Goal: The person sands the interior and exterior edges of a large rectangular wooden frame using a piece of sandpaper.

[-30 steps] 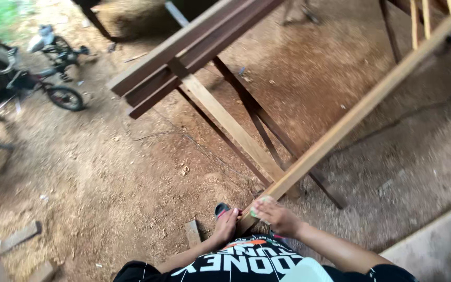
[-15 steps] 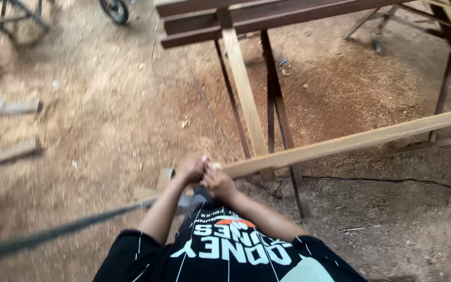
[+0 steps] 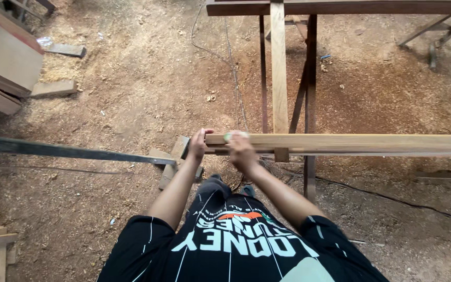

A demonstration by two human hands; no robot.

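A long pale wooden plank (image 3: pixel 361 143) runs level from the middle of the view out to the right edge. My left hand (image 3: pixel 198 145) is cupped over its near end. My right hand (image 3: pixel 240 151) grips the plank just to the right of that, with a small light-coloured object (image 3: pixel 235 135) showing above the knuckles. The plank crosses in front of a wooden trestle (image 3: pixel 279 68) whose top beams lie along the top of the view.
A dark thin bar (image 3: pixel 69 151) reaches in from the left toward the plank's end. Wood offcuts (image 3: pixel 170 162) lie on the sawdust floor below my hands. Stacked boards (image 3: pixel 3 57) stand at upper left. A black cable (image 3: pixel 392 198) trails across the ground at right.
The plank has swung from slanting up to the right to lying level. My view has shifted, and both hands stay on the plank's near end.
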